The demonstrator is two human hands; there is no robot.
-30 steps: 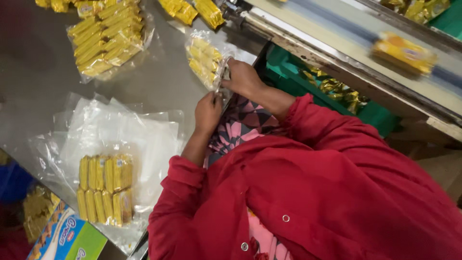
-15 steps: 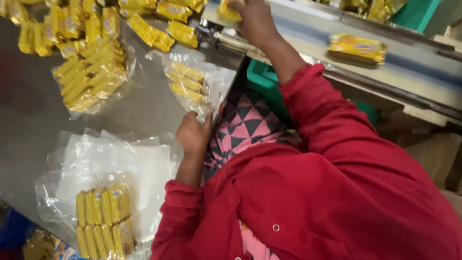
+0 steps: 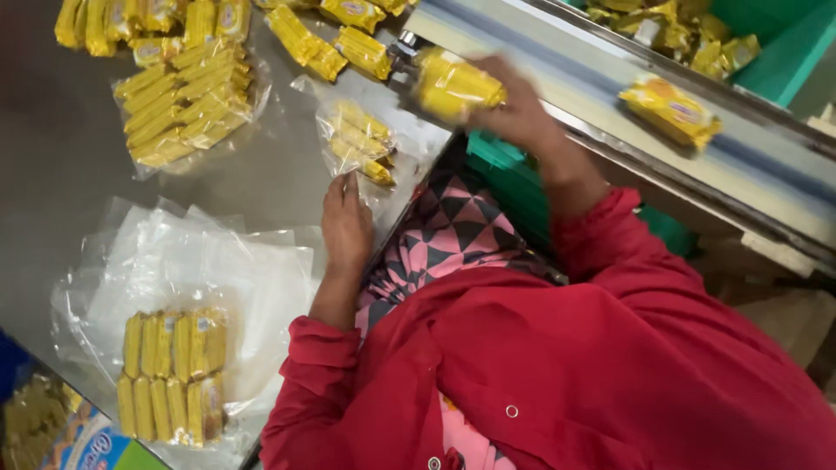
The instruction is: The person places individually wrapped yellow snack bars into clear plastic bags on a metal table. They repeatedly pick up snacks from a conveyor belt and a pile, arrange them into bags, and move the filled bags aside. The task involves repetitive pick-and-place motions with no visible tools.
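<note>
My right hand (image 3: 514, 109) is raised over the conveyor's near edge and grips a yellow biscuit pack (image 3: 453, 85), which is blurred by motion. My left hand (image 3: 346, 226) rests flat on the grey table (image 3: 61, 165), its fingertips holding down the edge of a clear plastic bag (image 3: 357, 144) that is partly filled with yellow packs. Both arms wear red sleeves.
A full bag of yellow packs (image 3: 183, 104) lies at upper left, with loose packs (image 3: 322, 39) behind it. Another filled bag (image 3: 172, 374) sits on a pile of empty clear bags (image 3: 209, 261) at lower left. One pack (image 3: 669, 109) rides the conveyor (image 3: 766, 183), above green crates (image 3: 514, 174).
My right hand left the bag, reached up to the conveyor, took a yellow pack and is now bringing it back. My left hand slid to the bag's near edge and stayed.
</note>
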